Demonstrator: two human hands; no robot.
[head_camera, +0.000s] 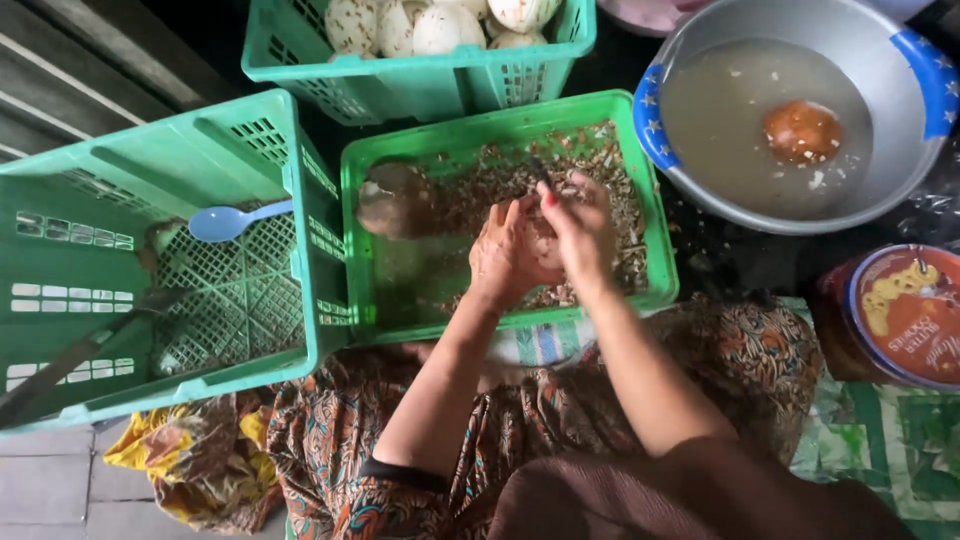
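Note:
Both my hands work close together over a shallow green basket (500, 112) that holds a layer of brown and pale peelings (610, 180). My left hand (505, 255) is curled around a small object that is mostly hidden by my fingers. My right hand (582, 228) presses against it and grips a thin dark blade (541, 170) that points away from me. A brown lump (392, 198) lies in the basket's far left corner.
A large green crate (110, 190) lies tilted at left with a blue plastic spoon (232, 220) on it. Another green crate (420, 75) of white round items stands behind. A metal basin (880, 170) of murky water with an orange-brown ball (801, 131) sits at right, above a round tin (905, 312).

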